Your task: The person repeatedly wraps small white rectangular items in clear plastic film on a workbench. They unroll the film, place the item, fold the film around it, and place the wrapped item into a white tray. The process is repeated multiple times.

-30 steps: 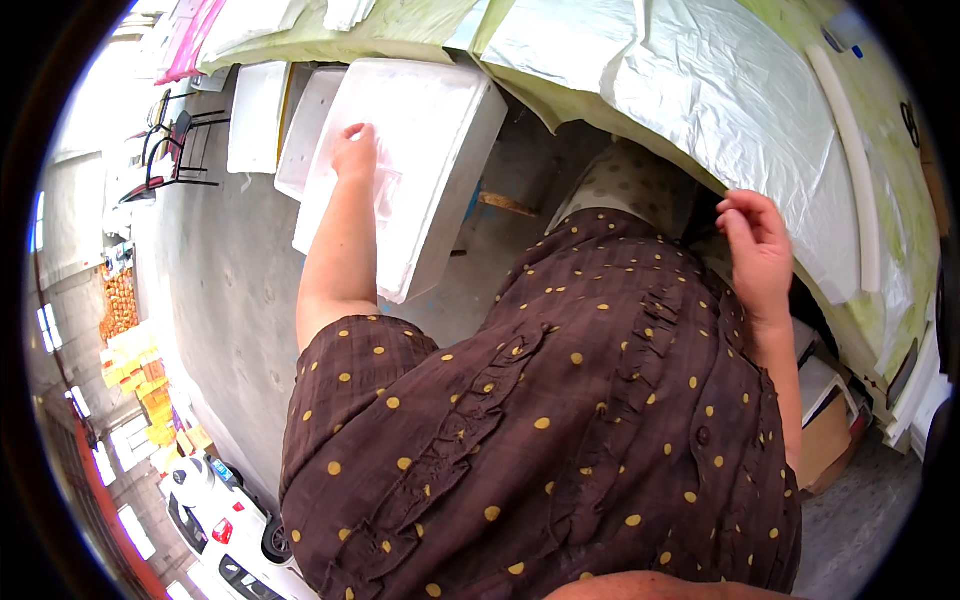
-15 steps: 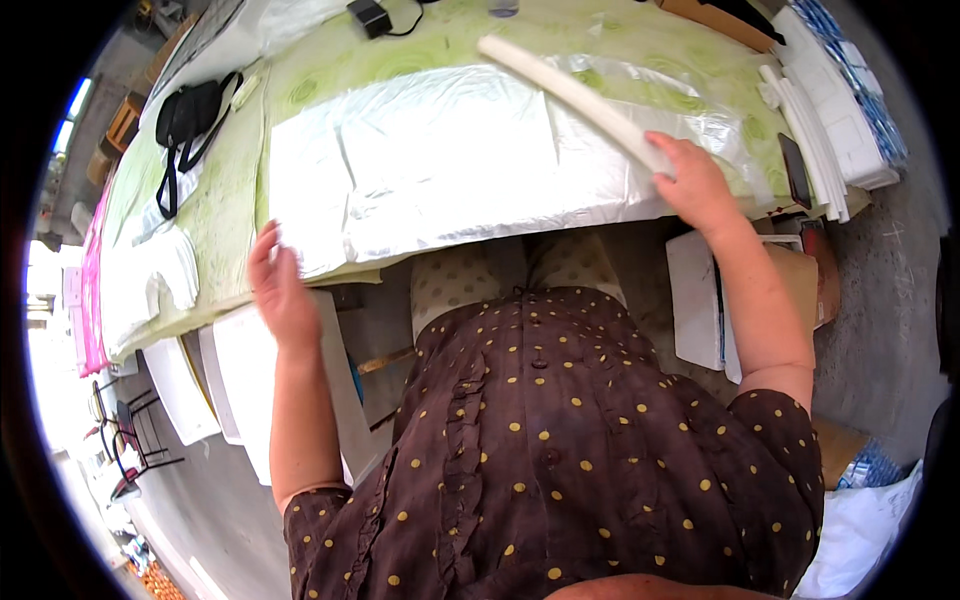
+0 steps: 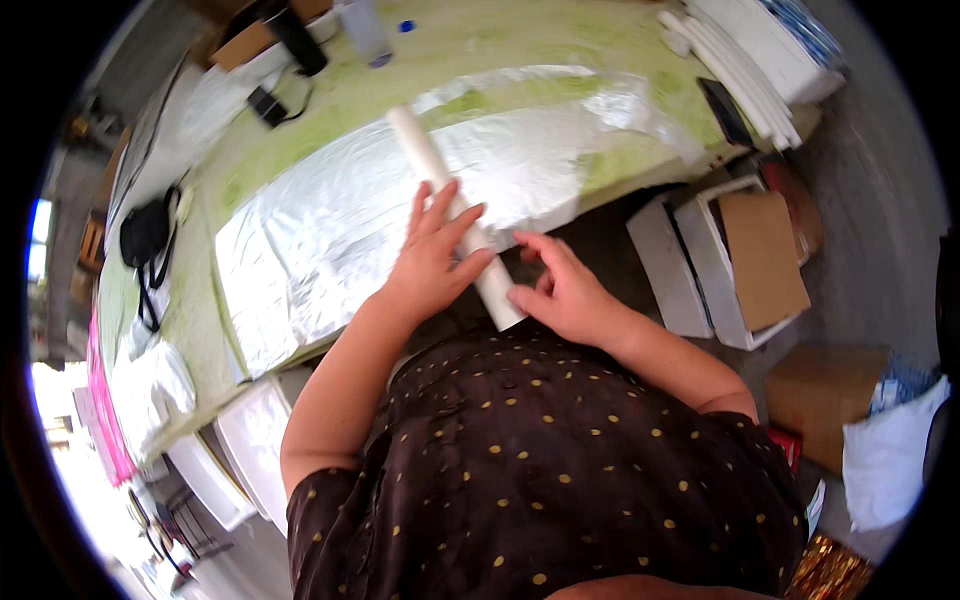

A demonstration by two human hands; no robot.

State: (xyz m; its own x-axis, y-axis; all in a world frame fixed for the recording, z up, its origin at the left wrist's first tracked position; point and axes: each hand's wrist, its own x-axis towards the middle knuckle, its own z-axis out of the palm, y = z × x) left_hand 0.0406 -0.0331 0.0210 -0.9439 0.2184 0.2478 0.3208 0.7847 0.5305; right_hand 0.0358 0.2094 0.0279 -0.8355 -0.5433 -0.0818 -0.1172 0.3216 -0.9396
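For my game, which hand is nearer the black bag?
Left. The left hand, at the white roll, is right of the black bag; the right hand is farther right, by the roll's lower end.

We're riding on the person's head here, looking through the left fisheye lens, steeply downward and out over the table point(image 3: 560, 45)! Closest in, the brown dotted shirt point(image 3: 540, 460) swells across the bottom; the left hand point(image 3: 435, 260) and right hand point(image 3: 570, 295) sit mid-view, near the lens. Farther off, grey floor point(image 3: 885, 215) curves down the right side, corners dropping to black.
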